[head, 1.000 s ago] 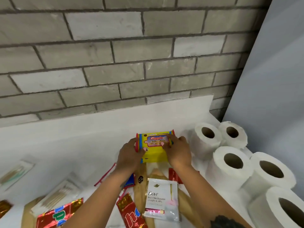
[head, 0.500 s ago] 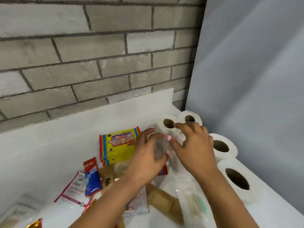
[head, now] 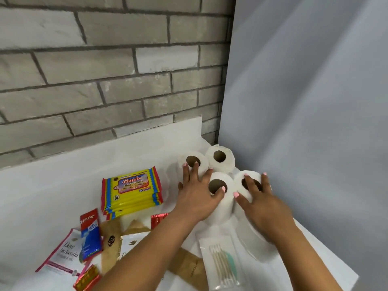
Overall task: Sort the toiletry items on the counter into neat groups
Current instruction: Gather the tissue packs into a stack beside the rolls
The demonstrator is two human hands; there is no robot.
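A person's left hand (head: 196,199) and right hand (head: 259,203) rest on a cluster of upright toilet rolls in the far right corner of the white counter (head: 63,185), where the brick wall (head: 105,70) meets a plain grey panel (head: 315,101). The left hand's fingers (head: 194,171) are spread, reaching across the far left roll (head: 192,162) and the near middle roll (head: 220,185); the right hand's fingers (head: 251,183) are also spread, lying over the right roll (head: 252,181). A fourth roll (head: 220,157) stands untouched at the far side. Neither hand appears to grip anything.

The step in hand looks like squaring the rolls into a tight block. It would go best with flat palms nudging from the outside inward, gently, since the soft rolls dent and tip easily.

To the left, a stack of yellow Giggle wipes packs (head: 131,191) already lies tidy. Nearer, unsorted sachets overlap: a Dove sachet (head: 63,254), a Colgate sachet (head: 90,236), brown paper sleeves (head: 110,242) and red foil packets (head: 158,219). A clear pack of cotton buds (head: 220,263) lies near the right forearm.

Under the right wrist sits a pale rounded shape, possibly another roll, but the arm covers it. The forearms hide several sachets, and the counter's near edge is cut off.
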